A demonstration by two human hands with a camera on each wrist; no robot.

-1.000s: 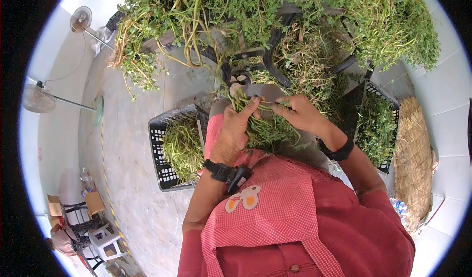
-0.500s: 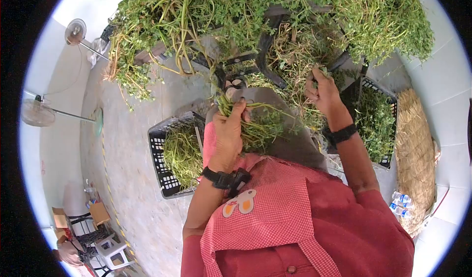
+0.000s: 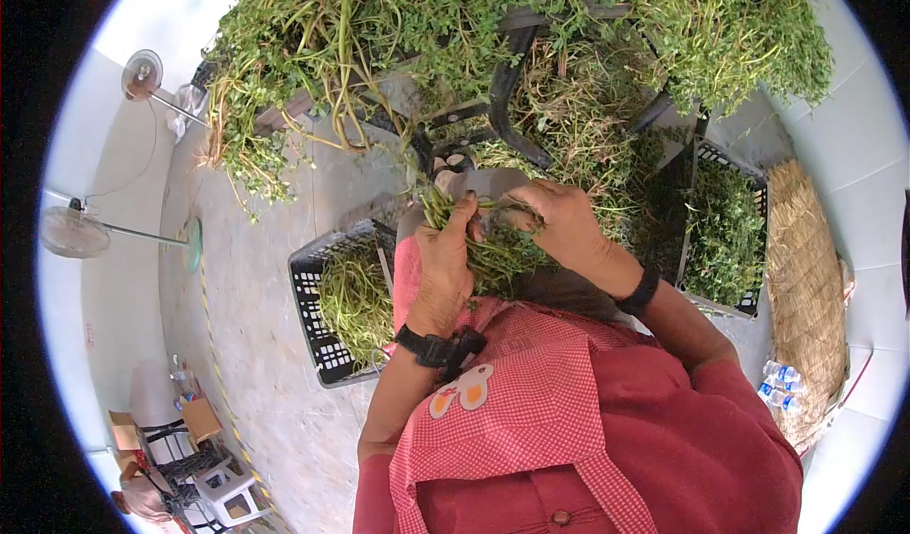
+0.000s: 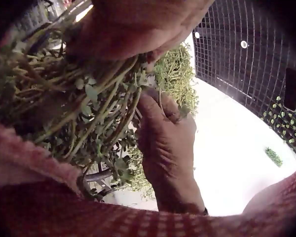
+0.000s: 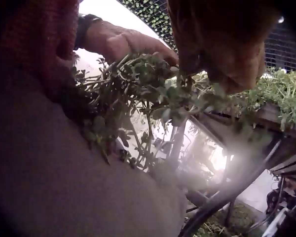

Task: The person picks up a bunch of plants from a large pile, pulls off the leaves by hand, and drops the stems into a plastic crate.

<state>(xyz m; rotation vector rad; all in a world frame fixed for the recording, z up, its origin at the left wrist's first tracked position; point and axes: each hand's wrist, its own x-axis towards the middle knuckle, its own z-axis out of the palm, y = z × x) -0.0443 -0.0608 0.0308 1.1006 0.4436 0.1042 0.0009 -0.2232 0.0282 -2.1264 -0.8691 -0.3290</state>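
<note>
Left hand (image 3: 444, 254) closed round a bunch of greens (image 3: 507, 261) above the lap. Right hand (image 3: 569, 226), at three o'clock to it, fingers curled, pinching sprigs. Judgement: grip stems firmly, pluck few per pull, spare leaves.

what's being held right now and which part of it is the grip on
The left hand holds a bunch of greens by its stems. The right hand is at the bunch, but whether it pinches any cannot be told.

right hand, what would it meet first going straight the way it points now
The right hand would probably meet the green bunch in the left hand first; exact depth is unclear.
</note>
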